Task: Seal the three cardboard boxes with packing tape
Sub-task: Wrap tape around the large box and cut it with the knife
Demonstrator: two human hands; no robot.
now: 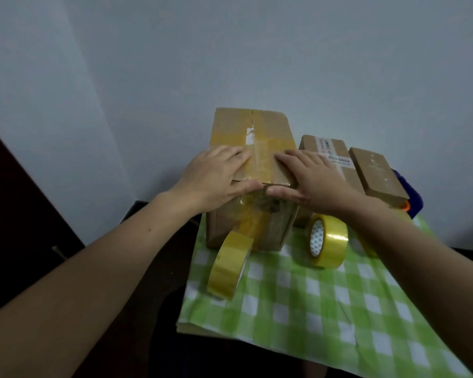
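Cardboard boxes are set in a row at the far end of a green-and-white checked cloth [298, 296], close to a pale wall. The largest box [231, 124] stands on the left of the row, and a strip of yellow packing tape [262, 156] is laid along its closed top seam and carried down over the front face. A second yellow band is seen crossing the top.

The left hand [216, 178] is laid flat on the lid just left of the strip, fingers straight and together, with the thumb hooked over the front edge. The right hand [311, 181] is spread flat on the lid to the right of the strip, its thumb stretched along the same front edge until the two thumbs nearly meet. Nothing is gripped by either hand; the lid is only pressed down.

A tape roll [230, 264] is tilted against the lower front of the largest box. A second tape roll [328, 241] is stood on edge just beside the box's right front corner.

To the right, a medium box [336, 151] bearing a white printed label is placed beside the largest one, and a small box [377, 173] is set beside that. A blue object [413, 197] with an orange part is partly hidden behind the small box.
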